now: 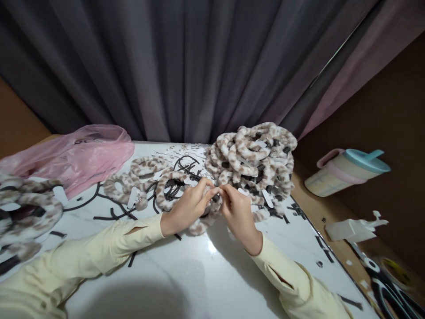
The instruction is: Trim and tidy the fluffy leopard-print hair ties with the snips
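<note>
Over the middle of the white table [199, 279], my left hand [191, 204] and my right hand [238, 215] meet with fingertips pinched close together. Whatever they pinch is too small and covered to make out. Just beneath them lies a fluffy spotted ring [199, 227] in white and brown, partly hidden by my fingers. Left of my left hand is another fluffy ring [161, 190] with a white tag, lying among black cords [172, 188]. Behind my right hand rises a heap of similar plush rings [247, 150] with black parts and white tags.
Small metal pieces [179, 150] are scattered at the table's back. A pink plastic bag [99, 150] and more fluffy rings [43, 210] lie left. To the right are a lidded cup [338, 175], a white bottle [352, 230] and scissors [381, 283]. A dark curtain [172, 66] hangs behind.
</note>
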The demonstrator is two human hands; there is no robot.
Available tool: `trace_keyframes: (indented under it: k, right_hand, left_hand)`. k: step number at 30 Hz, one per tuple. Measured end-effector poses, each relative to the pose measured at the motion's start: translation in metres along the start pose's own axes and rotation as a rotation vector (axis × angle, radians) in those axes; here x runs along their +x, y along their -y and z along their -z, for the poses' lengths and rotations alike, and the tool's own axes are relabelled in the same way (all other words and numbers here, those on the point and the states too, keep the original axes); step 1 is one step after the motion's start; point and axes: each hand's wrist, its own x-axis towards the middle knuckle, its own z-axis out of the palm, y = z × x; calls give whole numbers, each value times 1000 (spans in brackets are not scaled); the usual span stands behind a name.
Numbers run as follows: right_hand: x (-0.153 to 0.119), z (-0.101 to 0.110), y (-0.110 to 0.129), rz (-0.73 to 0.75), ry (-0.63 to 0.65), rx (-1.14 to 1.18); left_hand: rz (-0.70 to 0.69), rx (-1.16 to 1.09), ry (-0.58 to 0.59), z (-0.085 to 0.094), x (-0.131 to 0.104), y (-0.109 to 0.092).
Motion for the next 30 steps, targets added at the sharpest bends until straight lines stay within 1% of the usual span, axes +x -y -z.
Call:
trace_keyframes:
  k: [2, 5, 7, 9, 12, 15, 17, 19, 21, 22, 23, 24, 25, 26, 27, 29, 30]
  right_hand:
    - [1, 0, 1, -37, 13, 47]
    - [3, 0, 2, -152, 57, 156]
    - [4, -1, 0, -216, 89, 208]
    - [6, -2, -2, -243, 129, 240]
    - [10, 0, -6, -265, 233, 323]
    - [14, 7, -9, -269, 351, 409]
    - [17, 11, -9, -275, 399, 447]
    - [17, 16, -7, -274, 360, 421]
    - [16, 21, -2, -238, 231, 302]
    - [15, 23, 1, -203, 161, 221]
    - [15, 26, 3, -162, 117, 148]
    - [14, 30, 6, -121, 114, 97]
    - [14, 33, 9, -89, 152, 74]
    - [14, 36, 10, -69, 227, 81]
    - [15, 38, 12, -63, 328, 118]
    - [17, 42, 14, -83, 511, 225]
    - [18, 43, 15, -98, 556, 270]
  left_hand:
    - [-9, 5, -13, -1, -1, 2]
    - [-53, 37, -61, -4, -2, 3]
    - [-108, 73, -106, -6, -4, 5]
    - [-171, 99, -140, -8, -5, 8]
    - [-258, 107, -139, -8, -5, 11]
    - [-369, 101, -96, -6, -3, 12]
    - [-388, 92, -82, -4, -2, 10]
    - [-325, 83, -97, -2, -1, 9]
    - [-251, 83, -131, -1, 0, 7]
    - [-237, 85, -152, 0, 0, 7]
    - [-244, 90, -176, 1, 0, 7]
    - [-270, 97, -205, 1, 0, 7]
    - [-320, 106, -238, 2, -1, 7]
    - [-386, 118, -272, 2, -1, 7]
    - [-467, 131, -303, 3, -2, 8]
    - [-641, 164, -347, 6, -2, 9]
    - [-718, 188, -357, 7, -2, 9]
